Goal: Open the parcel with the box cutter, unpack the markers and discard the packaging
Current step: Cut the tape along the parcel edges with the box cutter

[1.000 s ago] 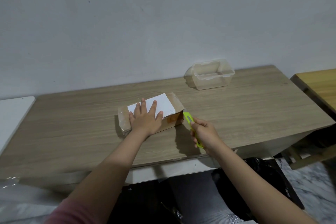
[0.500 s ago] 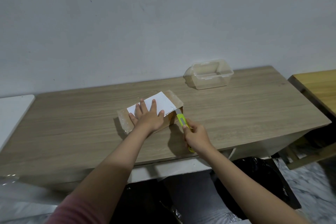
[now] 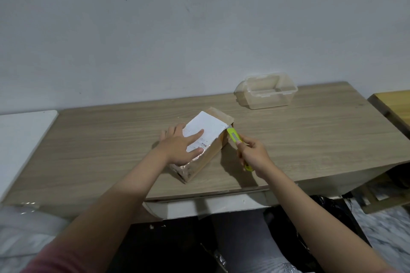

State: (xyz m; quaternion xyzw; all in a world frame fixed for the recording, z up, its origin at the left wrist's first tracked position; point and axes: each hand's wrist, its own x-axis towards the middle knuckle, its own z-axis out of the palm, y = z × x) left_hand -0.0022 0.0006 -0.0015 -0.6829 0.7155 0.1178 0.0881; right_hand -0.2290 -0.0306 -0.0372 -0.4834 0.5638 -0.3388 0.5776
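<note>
A taped brown cardboard parcel (image 3: pixel 206 150) with a white label on top lies near the middle of the wooden table (image 3: pixel 310 139), turned at an angle. My left hand (image 3: pixel 179 146) presses flat on its top, fingers spread across the label. My right hand (image 3: pixel 253 155) grips a yellow-green box cutter (image 3: pixel 234 136). The cutter's tip touches the parcel's far right top corner. No markers are visible.
A clear empty plastic container (image 3: pixel 266 93) stands at the back right by the wall. A white surface (image 3: pixel 20 139) adjoins the table on the left and a yellow wooden table (image 3: pixel 395 104) on the right. A black bag (image 3: pixel 328 213) sits below the front edge.
The parcel has been rotated, so its long side now runs away from me to the right. The cutter's tip has moved to the parcel's far right top corner.
</note>
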